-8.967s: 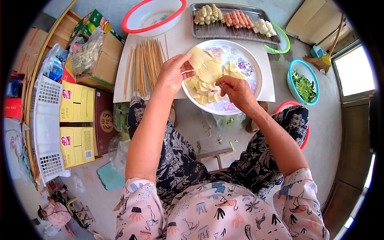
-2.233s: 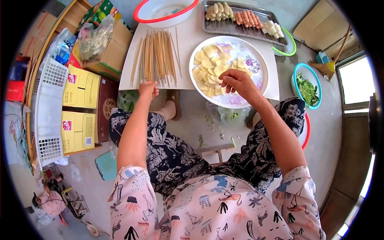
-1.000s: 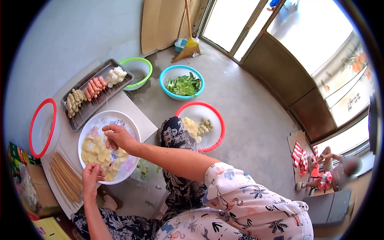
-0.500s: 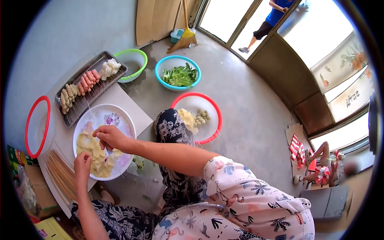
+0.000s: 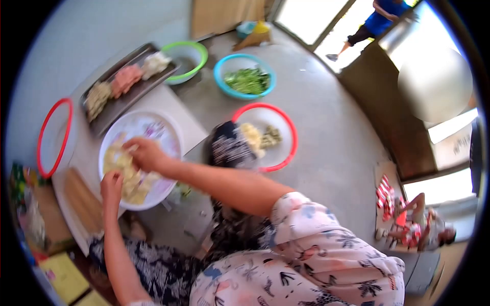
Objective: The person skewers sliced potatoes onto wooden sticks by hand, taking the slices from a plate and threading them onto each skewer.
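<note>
Over a white bowl (image 5: 171,127) with a floral print, my right hand (image 5: 146,154) is closed in a pinch. A thin bamboo skewer showed at its fingertips in the earlier view; motion blur now hides it. Closed at the bowl's near left rim is my left hand (image 5: 111,185), its fingertips together, and I cannot make out what they hold. Pale yellow slices (image 5: 133,189), which look like potato, lie in the bowl below both hands. A bundle of bamboo skewers (image 5: 81,201) rests on the table just left of the bowl.
Behind the bowl, a metal tray (image 5: 115,109) holds skewered food. A red-rimmed basin (image 5: 295,137), a blue-rimmed basin (image 5: 218,81) of greens and a green-rimmed basin (image 5: 203,53) stand beyond. Another red-rimmed basin (image 5: 42,137) leans left. People are by the doorway and at far right.
The whole view has shifted and blurred as my head moved. Both hands stay pinched over the bowl, with my right hand slightly lower relative to the bowl's slices.
</note>
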`<action>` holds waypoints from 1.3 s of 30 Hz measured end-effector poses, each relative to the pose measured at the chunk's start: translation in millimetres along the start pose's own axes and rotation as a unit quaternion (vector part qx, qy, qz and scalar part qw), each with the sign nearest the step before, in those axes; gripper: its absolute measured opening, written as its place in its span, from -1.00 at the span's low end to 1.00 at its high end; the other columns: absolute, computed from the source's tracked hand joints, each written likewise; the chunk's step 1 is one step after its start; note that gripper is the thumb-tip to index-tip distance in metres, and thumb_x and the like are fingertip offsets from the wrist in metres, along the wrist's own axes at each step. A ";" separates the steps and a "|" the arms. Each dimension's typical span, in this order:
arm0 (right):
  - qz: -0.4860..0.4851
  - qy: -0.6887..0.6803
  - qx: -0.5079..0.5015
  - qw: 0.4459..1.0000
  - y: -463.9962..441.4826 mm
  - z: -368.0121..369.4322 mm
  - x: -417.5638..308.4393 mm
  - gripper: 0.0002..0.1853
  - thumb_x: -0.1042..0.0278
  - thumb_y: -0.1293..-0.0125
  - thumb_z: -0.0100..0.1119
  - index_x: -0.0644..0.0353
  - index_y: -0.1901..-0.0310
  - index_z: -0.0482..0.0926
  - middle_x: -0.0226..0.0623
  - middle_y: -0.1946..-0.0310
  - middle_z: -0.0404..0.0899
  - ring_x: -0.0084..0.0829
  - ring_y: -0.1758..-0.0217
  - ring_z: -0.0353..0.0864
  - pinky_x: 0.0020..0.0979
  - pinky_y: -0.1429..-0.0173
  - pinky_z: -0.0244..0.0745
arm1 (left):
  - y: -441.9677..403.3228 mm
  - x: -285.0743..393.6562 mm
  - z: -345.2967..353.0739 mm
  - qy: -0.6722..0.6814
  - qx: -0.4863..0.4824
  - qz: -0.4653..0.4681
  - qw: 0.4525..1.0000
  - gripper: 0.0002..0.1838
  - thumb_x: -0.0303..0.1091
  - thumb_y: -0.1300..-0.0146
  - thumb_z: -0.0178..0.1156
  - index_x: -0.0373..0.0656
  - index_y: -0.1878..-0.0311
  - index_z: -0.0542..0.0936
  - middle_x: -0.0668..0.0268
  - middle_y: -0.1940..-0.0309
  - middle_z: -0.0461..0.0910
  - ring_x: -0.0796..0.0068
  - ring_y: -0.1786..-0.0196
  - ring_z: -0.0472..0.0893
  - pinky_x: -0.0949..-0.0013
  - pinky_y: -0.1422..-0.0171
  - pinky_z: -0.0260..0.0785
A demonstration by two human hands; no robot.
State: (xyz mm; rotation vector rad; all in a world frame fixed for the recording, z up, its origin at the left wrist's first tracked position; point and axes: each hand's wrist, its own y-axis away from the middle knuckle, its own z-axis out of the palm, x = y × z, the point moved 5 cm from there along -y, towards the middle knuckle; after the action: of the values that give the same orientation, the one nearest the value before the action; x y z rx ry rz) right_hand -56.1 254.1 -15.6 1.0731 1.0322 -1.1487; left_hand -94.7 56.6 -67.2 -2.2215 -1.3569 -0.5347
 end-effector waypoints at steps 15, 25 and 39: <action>-0.034 -0.128 0.048 0.990 21.8 -46.6 -48.6 -0.76 0.38 -0.33 -0.06 0.30 0.03 0.44 -0.35 0.61 0.49 -0.63 0.68 0.30 -0.60 0.56 0.22 | 9.5 -32.3 -1.3 0.054 0.042 -0.234 0.970 -0.88 -0.37 -0.02 0.14 -0.17 0.40 0.60 0.25 0.53 0.62 0.37 0.42 0.62 0.37 0.26 0.42; -0.007 -0.086 0.029 0.996 27.5 -44.2 -44.5 -0.75 0.37 -0.36 -0.09 0.27 0.02 0.45 -0.41 0.60 0.45 -0.67 0.66 0.28 -0.64 0.55 0.17 | -3.2 29.9 25.8 -0.132 0.017 -0.001 0.991 -0.74 -0.43 0.02 0.27 -0.18 0.21 0.54 0.17 0.21 0.54 0.15 0.08 0.51 0.21 0.02 0.38; -0.016 -0.034 0.028 0.999 18.3 -35.6 -24.0 -0.82 0.40 -0.32 -0.09 0.17 0.10 0.46 -0.39 0.72 0.44 -0.63 0.77 0.31 -0.57 0.68 0.21 | -27.9 -36.3 25.5 -0.056 0.050 -0.032 0.997 -0.95 -0.57 0.10 0.01 -0.27 0.50 0.37 0.07 0.66 0.34 0.16 0.58 0.34 0.15 0.42 0.20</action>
State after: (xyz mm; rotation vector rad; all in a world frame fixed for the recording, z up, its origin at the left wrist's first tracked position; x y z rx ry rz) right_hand -43.3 294.7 3.3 1.0566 0.9712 -1.2377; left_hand -133.4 56.6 -102.5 -2.1607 -1.4830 -0.3613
